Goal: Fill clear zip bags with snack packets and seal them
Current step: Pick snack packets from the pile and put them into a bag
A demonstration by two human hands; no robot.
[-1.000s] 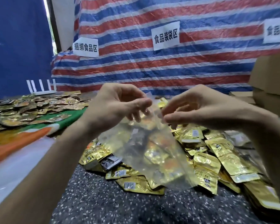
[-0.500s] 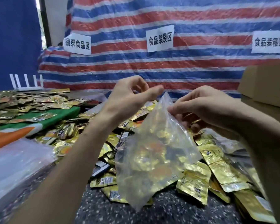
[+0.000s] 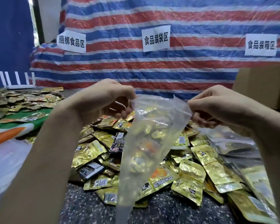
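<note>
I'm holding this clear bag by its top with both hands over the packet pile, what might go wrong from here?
1. The left hand and right hand pinch only the thin top edge of the clear zip bag; it may slip into the gold packets.
2. The bag hangs limp and narrow, and neither hand is free, so letting go to load could collapse the mouth.

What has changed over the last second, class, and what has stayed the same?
The left hand and right hand have moved apart, stretching the bag wide at its top. Both still pinch it; the packets stay heaped beneath.
</note>
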